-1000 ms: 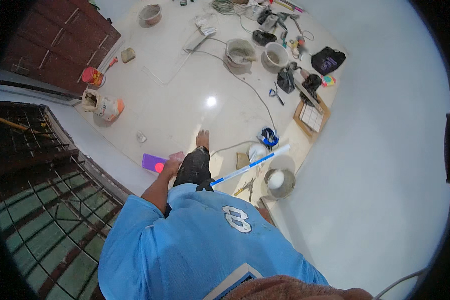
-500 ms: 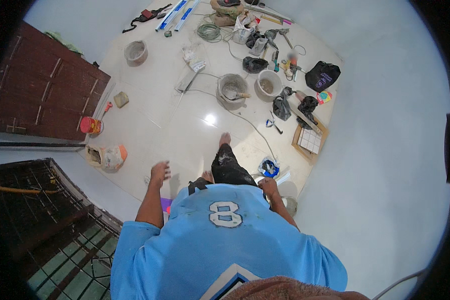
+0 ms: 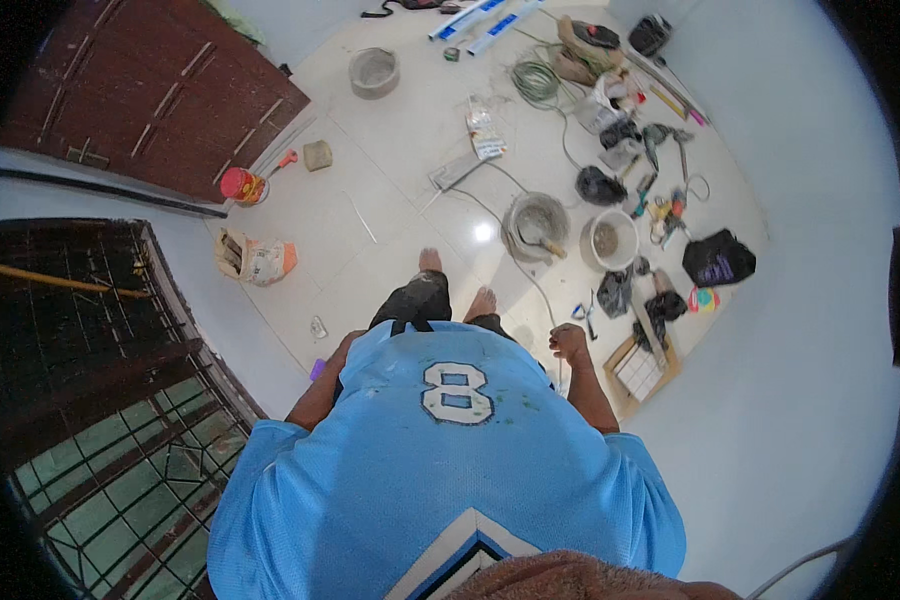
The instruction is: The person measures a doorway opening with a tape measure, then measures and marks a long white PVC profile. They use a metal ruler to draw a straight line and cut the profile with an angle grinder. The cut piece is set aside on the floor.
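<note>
My right hand (image 3: pixel 570 342) hangs beside the blue shirt (image 3: pixel 470 470), its fingers loosely curled with nothing seen in them. Below it on the floor runs a thin cable (image 3: pixel 542 297). My left hand (image 3: pixel 351 346) is at my left side, against the shirt's edge, and its fingers are hidden. My bare feet stand on pale tiles. Ahead of them is a grey bucket (image 3: pixel 536 226) of mortar-like stuff with a wooden-handled trowel (image 3: pixel 548 246) in it. Beside this bucket stands a white bucket (image 3: pixel 610 240) with some grey material inside.
Black bags (image 3: pixel 720 258), hand tools and a box of white tiles (image 3: pixel 638 372) line the right wall. A coiled hose (image 3: pixel 537 83) and another bucket (image 3: pixel 374 73) lie farther off. At left are a red jar (image 3: pixel 242 186), an open sack (image 3: pixel 260 259) and a brown door (image 3: pixel 140 100).
I have stepped forward and my view has turned left, so floor things appear farther right. My left hand has swung back to my side; my right hand has come forward.
</note>
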A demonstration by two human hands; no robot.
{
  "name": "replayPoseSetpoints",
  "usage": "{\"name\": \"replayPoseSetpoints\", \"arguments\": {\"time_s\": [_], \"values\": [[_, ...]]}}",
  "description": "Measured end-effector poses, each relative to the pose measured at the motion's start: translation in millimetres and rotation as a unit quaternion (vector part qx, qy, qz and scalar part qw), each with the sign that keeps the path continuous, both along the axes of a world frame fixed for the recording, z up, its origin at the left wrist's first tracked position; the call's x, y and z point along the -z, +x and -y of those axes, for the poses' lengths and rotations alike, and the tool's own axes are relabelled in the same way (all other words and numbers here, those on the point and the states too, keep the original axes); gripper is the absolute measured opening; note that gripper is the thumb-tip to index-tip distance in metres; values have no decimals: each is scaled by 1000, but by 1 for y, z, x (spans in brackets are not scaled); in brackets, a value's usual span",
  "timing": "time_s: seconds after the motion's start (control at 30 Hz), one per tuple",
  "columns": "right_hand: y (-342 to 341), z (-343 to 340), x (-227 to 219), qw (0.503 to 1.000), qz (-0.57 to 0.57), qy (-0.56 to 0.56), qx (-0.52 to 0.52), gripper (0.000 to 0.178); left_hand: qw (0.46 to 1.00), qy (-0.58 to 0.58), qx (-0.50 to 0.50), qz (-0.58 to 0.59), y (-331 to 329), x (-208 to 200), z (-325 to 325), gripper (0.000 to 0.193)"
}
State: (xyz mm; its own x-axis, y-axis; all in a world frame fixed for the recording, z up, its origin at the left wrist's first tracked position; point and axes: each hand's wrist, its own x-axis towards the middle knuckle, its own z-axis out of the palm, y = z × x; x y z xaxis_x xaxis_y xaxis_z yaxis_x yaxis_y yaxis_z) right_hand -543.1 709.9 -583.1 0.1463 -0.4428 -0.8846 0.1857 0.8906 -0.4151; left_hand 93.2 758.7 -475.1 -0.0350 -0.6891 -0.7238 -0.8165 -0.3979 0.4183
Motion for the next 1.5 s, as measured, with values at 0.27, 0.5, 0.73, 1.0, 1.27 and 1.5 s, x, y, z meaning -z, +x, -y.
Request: {"name": "replayPoseSetpoints", "arguments": {"time_s": [0.27, 0.5, 0.73, 1.0, 1.27, 1.5], "values": [[22, 182, -30, 974, -172, -98, -110, 7, 994, -43, -75, -73, -4, 12, 107, 39], [34, 259, 22, 953, -183, -116, -211, 22, 980, -186, 64, -24, 57, 109, 201, 21], [120, 377, -30, 670, -455, -264, -524, 39, 919, -21, -383, -92, 83, 39, 389, 36], [232, 692, 2, 729, -426, -245, -476, 66, 955, -34, -257, -142, 84, -17, 630, 49], [448, 1189, 222, 689, -443, -353, -452, 55, 972, 46, -207, -101, 101, 86, 944, 42], [592, 1526, 353, 699, -470, -356, -404, 80, 792, 177, -550, -198, 139, 89, 1013, 38]]}}
